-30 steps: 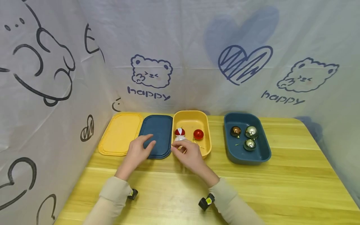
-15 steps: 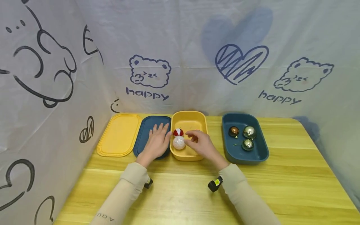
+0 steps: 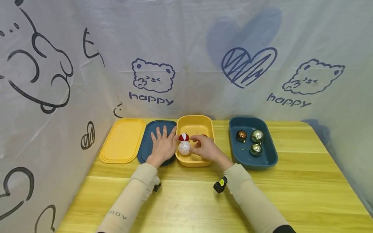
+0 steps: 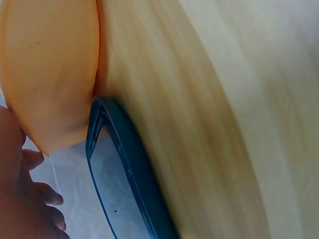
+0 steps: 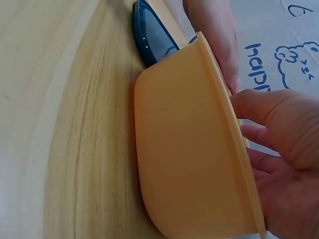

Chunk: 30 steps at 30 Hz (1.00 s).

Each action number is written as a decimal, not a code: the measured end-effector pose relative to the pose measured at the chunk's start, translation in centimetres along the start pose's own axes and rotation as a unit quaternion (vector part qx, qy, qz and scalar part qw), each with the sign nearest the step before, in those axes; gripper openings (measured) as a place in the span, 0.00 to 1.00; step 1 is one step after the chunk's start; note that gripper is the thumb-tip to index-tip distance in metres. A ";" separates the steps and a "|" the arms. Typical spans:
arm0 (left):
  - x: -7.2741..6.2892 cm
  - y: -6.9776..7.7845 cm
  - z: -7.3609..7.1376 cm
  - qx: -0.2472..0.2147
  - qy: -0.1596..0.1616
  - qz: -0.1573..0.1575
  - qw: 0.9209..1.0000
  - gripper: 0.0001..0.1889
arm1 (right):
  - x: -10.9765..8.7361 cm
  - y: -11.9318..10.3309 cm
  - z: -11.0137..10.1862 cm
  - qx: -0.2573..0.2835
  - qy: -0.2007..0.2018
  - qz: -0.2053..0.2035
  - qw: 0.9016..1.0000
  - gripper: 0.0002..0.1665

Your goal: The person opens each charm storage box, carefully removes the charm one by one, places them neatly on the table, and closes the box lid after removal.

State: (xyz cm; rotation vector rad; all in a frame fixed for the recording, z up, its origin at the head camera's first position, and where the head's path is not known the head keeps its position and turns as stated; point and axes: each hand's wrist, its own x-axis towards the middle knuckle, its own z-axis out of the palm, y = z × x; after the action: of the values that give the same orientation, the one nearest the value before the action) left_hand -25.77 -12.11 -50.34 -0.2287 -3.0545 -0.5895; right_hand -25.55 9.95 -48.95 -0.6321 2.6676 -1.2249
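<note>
My left hand (image 3: 163, 146) lies over the blue lid (image 3: 145, 152) with its fingers spread, the thumb near the left rim of the yellow box (image 3: 196, 120). Over that box, my right hand (image 3: 206, 148) is held with fingers loosely bent. Its thumb tip is beside a white speckled bauble (image 3: 184, 148); whether they touch I cannot tell. Just behind that bauble sits a red-and-white bauble (image 3: 184, 137). A red bauble (image 3: 204, 135) is mostly hidden behind my right hand. In the right wrist view, my right thumb (image 5: 261, 105) reaches over the box rim.
A blue box (image 3: 253, 120) on the right holds a brown bauble (image 3: 241, 136), a silver bauble (image 3: 257, 136) and a gold bauble (image 3: 256, 149). The yellow lid (image 3: 122, 141) lies flat at the far left. A white cloth with drawings hangs behind the wooden table (image 3: 186, 197).
My left hand has moved right onto the blue lid and spread its fingers. My right hand has shifted right and unbent from a pinch, and the white speckled bauble now shows fully.
</note>
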 end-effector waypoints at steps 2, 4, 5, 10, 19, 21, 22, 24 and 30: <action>0.0 -0.1 0.1 0.001 -0.001 0.000 1.000 0.30 | 0.2 0.0 0.1 -0.007 -0.006 0.007 1.000 0.31; 0.1 -0.1 0.2 0.005 -0.004 -0.001 1.000 0.30 | 0.4 0.1 0.2 -0.014 -0.014 0.015 1.000 0.32; 0.1 -0.1 0.2 0.006 -0.005 0.000 1.000 0.30 | 0.5 0.1 0.3 -0.016 -0.018 0.019 1.000 0.33; 0.0 0.0 0.2 0.012 -0.012 -0.004 1.000 0.30 | 0.9 0.4 0.6 -0.013 -0.033 0.039 0.999 0.33; -0.1 0.1 0.4 0.025 -0.003 -0.001 1.000 0.30 | 1.4 0.9 1.1 0.029 -0.059 0.052 0.997 0.32; 0.0 0.0 0.4 0.037 -0.003 0.005 0.999 0.30 | 1.4 0.9 1.1 0.030 -0.059 0.052 0.996 0.33; 0.0 0.0 0.4 0.041 -0.004 0.006 0.999 0.30 | 1.4 0.9 1.2 0.029 -0.059 0.052 0.996 0.33; 0.1 0.0 0.4 0.050 -0.006 0.010 0.999 0.30 | 1.4 0.9 1.2 0.027 -0.058 0.054 0.996 0.33; 0.1 -0.1 0.4 0.055 -0.009 0.007 0.998 0.30 | 1.5 0.8 1.4 0.020 -0.048 0.062 0.997 0.33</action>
State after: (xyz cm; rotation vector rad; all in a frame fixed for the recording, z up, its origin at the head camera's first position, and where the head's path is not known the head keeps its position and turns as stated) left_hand -25.88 -12.00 -50.75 -0.2529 -3.0870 -0.4200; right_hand -26.80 8.80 -50.44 -0.4983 2.5551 -1.1810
